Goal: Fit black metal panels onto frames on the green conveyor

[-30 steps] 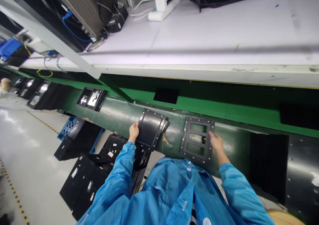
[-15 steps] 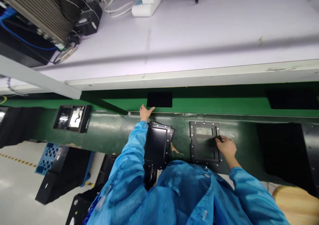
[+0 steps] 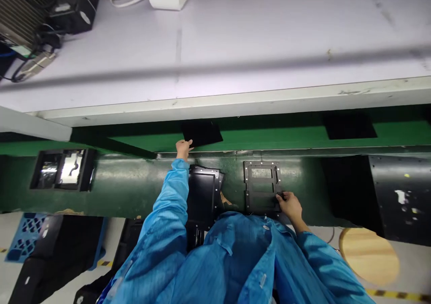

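Under the shelf, my left hand [image 3: 183, 149] pinches the near left corner of a thin black sheet [image 3: 202, 133], which lies tilted on the green strip. My right hand [image 3: 290, 206] is closed on the right edge of a black frame [image 3: 262, 187] with rectangular openings, lying on the dark green bench. Between my arms, black panels with screws round the rim [image 3: 203, 191] are stacked slightly askew, just below my left hand.
A white shelf edge [image 3: 235, 107] runs above both hands, with a support post on the left. A black tray [image 3: 62, 169] sits left on the bench [image 3: 134, 178]. Black panels [image 3: 400, 196] lie right. A round wooden stool [image 3: 368, 255] stands lower right.
My left hand has gone from spread fingers to a pinch on the black sheet, which has turned askew. My right hand stays at the frame's right edge. The whole view has shifted.
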Available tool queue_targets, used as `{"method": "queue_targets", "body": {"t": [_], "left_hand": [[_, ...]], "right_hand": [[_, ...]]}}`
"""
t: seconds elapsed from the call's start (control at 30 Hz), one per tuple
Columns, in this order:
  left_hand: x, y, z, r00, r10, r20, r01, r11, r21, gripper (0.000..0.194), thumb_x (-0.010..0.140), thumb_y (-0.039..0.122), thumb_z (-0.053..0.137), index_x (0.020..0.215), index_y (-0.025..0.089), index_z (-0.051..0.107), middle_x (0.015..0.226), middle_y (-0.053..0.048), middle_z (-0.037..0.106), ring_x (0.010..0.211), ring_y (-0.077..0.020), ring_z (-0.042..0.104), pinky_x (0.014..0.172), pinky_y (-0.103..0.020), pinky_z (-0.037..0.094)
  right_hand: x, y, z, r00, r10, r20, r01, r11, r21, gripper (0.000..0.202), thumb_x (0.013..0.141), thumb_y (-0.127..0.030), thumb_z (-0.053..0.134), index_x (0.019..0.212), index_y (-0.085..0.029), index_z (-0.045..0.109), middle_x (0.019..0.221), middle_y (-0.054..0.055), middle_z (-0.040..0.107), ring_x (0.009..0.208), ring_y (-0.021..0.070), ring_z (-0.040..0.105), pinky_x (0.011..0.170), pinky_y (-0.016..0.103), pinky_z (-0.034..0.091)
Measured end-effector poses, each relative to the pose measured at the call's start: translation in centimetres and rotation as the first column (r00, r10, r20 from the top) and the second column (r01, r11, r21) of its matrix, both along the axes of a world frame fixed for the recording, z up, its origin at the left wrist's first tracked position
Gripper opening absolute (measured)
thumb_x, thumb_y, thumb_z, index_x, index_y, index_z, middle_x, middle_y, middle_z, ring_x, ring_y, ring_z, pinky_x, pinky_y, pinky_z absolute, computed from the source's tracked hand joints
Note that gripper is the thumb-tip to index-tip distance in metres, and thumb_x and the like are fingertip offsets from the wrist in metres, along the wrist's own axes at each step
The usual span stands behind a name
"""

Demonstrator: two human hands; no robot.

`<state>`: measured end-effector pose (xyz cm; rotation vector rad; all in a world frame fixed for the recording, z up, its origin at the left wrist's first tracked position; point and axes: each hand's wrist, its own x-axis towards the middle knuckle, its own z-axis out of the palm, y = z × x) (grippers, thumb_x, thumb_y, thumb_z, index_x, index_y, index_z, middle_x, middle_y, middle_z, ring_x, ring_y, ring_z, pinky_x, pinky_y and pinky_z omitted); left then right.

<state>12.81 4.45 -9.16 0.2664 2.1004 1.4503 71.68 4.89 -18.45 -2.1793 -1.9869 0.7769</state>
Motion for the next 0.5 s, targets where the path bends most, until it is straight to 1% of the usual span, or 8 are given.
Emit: {"method": "queue_targets", "body": {"t": [0.03,0.1,0.17,0.2,0.27,0.33,0.43,0.5], "left_hand": [[0.8,-0.7,0.8,0.998,-0.018,0.06,0.012,0.994,0.11,0.037,0.082,0.032,0.085,0.098,0.021,0.053,0.098,-0.005,0.063,0.102,-0.0226,0.069,0.092,-0.048,0.065],[3.4,-2.1,2.6,0.994,-0.066,0.09,0.045,0.975,0.218,0.032,0.084,0.031,0.081,0.096,0.021,0.054,0.093,-0.002,0.066,0.097,-0.0199,0.07,0.09,-0.049,0.065],[7.4,-3.5,4.1,0.994,-0.1,0.044,0.085,0.96,0.266,0.03,0.084,0.033,0.078,0.101,0.02,0.057,0.097,-0.004,0.071,0.099,-0.0211,0.071,0.091,-0.051,0.064],[9.8,-4.3,4.6,0.993,-0.114,0.016,0.105,0.955,0.276,0.03,0.086,0.034,0.076,0.106,0.02,0.059,0.102,-0.006,0.073,0.103,-0.0225,0.071,0.092,-0.051,0.063],[15.3,-6.0,5.2,0.987,-0.161,-0.029,0.162,0.942,0.294,0.035,0.089,0.036,0.071,0.12,0.021,0.062,0.116,-0.009,0.075,0.114,-0.0256,0.07,0.096,-0.052,0.061],[21.3,-7.8,5.2,0.978,-0.205,-0.029,0.204,0.927,0.314,0.041,0.092,0.035,0.067,0.131,0.024,0.062,0.125,-0.01,0.075,0.123,-0.0275,0.068,0.099,-0.051,0.059],[30.2,-10.5,4.4,0.97,-0.235,0.059,0.204,0.923,0.327,0.046,0.092,0.036,0.066,0.138,0.03,0.062,0.129,-0.008,0.075,0.128,-0.0281,0.066,0.101,-0.049,0.058],[35.1,-12.1,3.9,0.956,-0.252,0.15,0.194,0.928,0.319,0.047,0.091,0.038,0.068,0.137,0.032,0.062,0.13,-0.007,0.075,0.13,-0.0281,0.066,0.101,-0.047,0.058]], "right_hand": [[0.0,0.4,0.4,1.0,0.017,-0.012,-0.017,0.999,0.045,0.041,0.086,-0.047,0.06,0.111,-0.016,0.07,0.11,0.019,0.072,0.11,0.0356,0.067,0.098,0.048,0.052],[-0.7,0.9,1.7,0.994,0.058,-0.097,-0.047,0.993,0.112,0.035,0.087,-0.044,0.061,0.106,-0.018,0.073,0.112,0.018,0.074,0.113,0.0352,0.067,0.102,0.049,0.051],[-2.2,0.9,3.5,0.951,0.073,-0.3,-0.064,0.997,0.042,0.03,0.085,-0.045,0.066,0.101,-0.021,0.076,0.107,0.013,0.077,0.108,0.0329,0.069,0.101,0.047,0.053],[-3.2,0.6,4.5,0.895,0.052,-0.444,-0.082,0.995,-0.048,0.028,0.084,-0.045,0.071,0.098,-0.022,0.077,0.104,0.011,0.078,0.104,0.0312,0.071,0.099,0.046,0.054],[-5.3,-0.3,6.8,0.68,-0.08,-0.729,-0.179,0.946,-0.271,0.028,0.08,-0.046,0.081,0.097,-0.023,0.079,0.101,0.009,0.08,0.098,0.0284,0.074,0.094,0.043,0.058],[-7.2,-1.4,9.0,0.387,-0.281,-0.878,-0.36,0.831,-0.424,0.037,0.079,-0.046,0.088,0.104,-0.021,0.08,0.106,0.011,0.081,0.098,0.027,0.076,0.092,0.041,0.06],[-8.7,-2.4,11.2,0.073,-0.495,-0.866,-0.563,0.696,-0.445,0.046,0.08,-0.049,0.09,0.113,-0.019,0.077,0.116,0.013,0.08,0.105,0.0265,0.076,0.095,0.039,0.061],[-8.5,-2.4,11.5,-0.048,-0.579,-0.814,-0.58,0.679,-0.45,0.044,0.081,-0.05,0.089,0.11,-0.02,0.077,0.113,0.01,0.081,0.107,0.0266,0.076,0.096,0.039,0.062]]}}
